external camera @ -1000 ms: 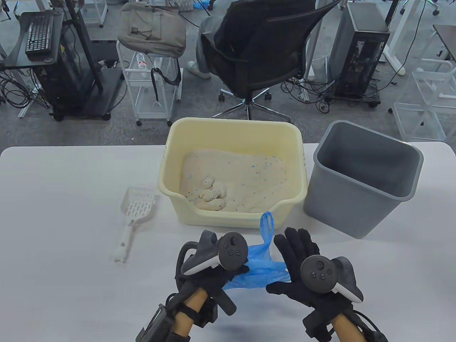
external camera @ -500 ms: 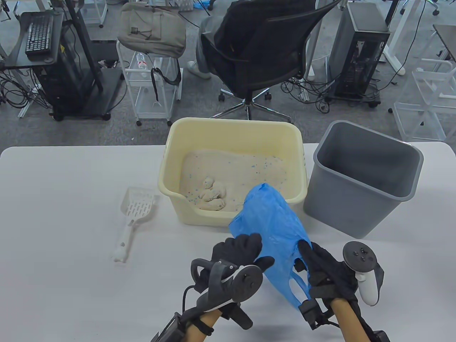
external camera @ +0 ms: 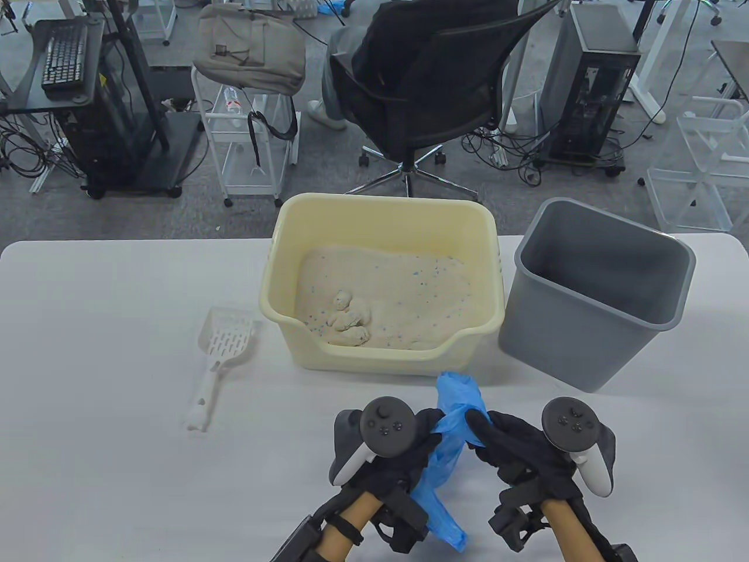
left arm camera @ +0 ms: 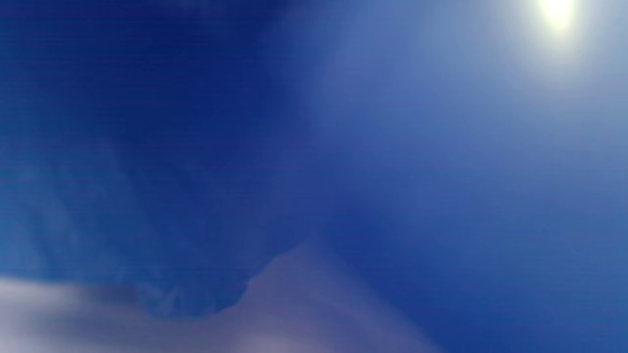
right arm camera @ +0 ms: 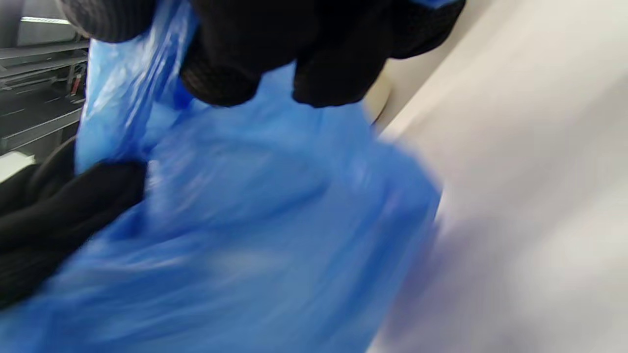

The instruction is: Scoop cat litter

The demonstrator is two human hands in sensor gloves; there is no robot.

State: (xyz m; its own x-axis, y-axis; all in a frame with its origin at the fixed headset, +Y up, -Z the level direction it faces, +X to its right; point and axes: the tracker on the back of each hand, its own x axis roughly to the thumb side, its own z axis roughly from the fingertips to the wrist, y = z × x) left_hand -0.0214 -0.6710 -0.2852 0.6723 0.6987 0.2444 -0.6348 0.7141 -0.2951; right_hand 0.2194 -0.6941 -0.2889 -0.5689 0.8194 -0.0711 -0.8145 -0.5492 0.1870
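Observation:
A thin blue plastic bag (external camera: 453, 436) hangs crumpled between my two hands near the table's front edge. My left hand (external camera: 422, 436) grips its left side and my right hand (external camera: 481, 430) grips its right side. The bag fills the left wrist view (left arm camera: 314, 147) as a blue blur, and in the right wrist view my fingers (right arm camera: 255, 59) pinch it (right arm camera: 245, 235). The cream litter box (external camera: 281, 257) holds sandy litter with clumps (external camera: 349, 321). A white slotted scoop (external camera: 217, 357) lies on the table left of the box.
A grey waste bin (external camera: 591, 328) stands right of the litter box, close beyond my right hand. The white table (external camera: 105, 351) extends left past the scoop. A black office chair (external camera: 427, 88) and carts stand on the floor behind the table.
The bag was flat on the table, then lifted and billowing open above the box's front. Now it has collapsed into a narrow crumpled strip and both hands have drawn closer together.

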